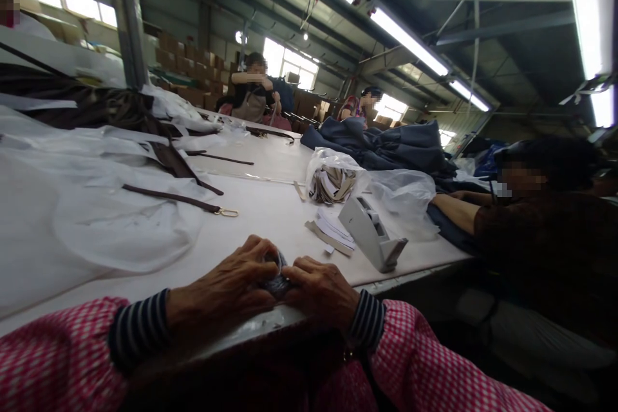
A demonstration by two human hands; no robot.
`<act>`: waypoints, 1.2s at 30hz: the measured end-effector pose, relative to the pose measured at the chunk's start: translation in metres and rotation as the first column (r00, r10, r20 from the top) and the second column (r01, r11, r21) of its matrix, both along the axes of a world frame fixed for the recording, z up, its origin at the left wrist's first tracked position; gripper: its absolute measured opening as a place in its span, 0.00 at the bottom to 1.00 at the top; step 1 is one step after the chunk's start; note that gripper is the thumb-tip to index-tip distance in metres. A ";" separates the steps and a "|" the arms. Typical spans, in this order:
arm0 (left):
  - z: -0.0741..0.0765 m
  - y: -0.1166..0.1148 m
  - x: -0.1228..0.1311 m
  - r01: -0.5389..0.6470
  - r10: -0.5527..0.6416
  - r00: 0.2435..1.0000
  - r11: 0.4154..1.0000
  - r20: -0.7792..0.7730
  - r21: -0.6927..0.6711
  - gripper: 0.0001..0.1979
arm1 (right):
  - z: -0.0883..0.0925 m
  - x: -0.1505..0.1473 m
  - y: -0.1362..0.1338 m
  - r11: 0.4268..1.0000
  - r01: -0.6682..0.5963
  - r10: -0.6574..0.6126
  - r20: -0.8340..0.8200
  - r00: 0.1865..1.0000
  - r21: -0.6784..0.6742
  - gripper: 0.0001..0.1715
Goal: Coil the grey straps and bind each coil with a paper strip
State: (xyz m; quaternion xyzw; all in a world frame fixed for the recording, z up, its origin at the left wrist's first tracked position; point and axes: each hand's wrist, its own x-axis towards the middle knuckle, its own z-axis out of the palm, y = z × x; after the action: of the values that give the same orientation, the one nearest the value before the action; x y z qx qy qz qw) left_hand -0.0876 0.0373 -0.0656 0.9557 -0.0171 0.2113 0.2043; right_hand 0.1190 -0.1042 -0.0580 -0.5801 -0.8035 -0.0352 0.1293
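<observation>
My left hand [226,290] and my right hand [321,290] meet at the near edge of the long white table [261,212]. Both are closed on a small dark grey piece of fabric [277,283] bunched between the fingers, with a thin strand looping over it. Most of that piece is hidden by my fingers. My sleeves are striped cuffs under pink checked cloth. Just beyond my hands lie a grey tape dispenser [371,232] and a small stack of paper tags [333,228].
A clear plastic bag of tan tags [333,180] sits behind the dispenser. White plastic sheeting [87,206] and brown straps [178,198] cover the left side. Dark blue garments [386,145] are heaped at the back right. A seated person [535,219] leans on the table at right; others work farther back.
</observation>
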 end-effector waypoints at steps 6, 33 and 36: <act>0.004 0.012 0.002 0.153 -0.163 0.986 0.969 -0.036 -0.193 0.13 | 0.035 0.021 0.009 0.972 -0.052 0.046 -0.030 0.998 -0.229 0.25; -0.002 0.061 -0.001 -0.080 0.089 0.996 0.950 -0.016 0.300 0.30 | 0.000 -0.005 0.050 0.989 0.147 -0.146 0.208 0.967 0.014 0.08; -0.013 0.046 0.015 -0.155 0.170 0.985 0.934 -0.019 0.322 0.21 | -0.007 -0.011 0.052 0.988 0.144 -0.151 0.134 0.979 0.057 0.07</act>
State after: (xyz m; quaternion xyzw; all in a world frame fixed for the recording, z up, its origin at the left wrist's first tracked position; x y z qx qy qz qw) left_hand -0.0727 0.0837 -0.0790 0.9789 0.0329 0.1997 0.0290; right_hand 0.1080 -0.0520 -0.0649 -0.6309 -0.7643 -0.1038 0.0841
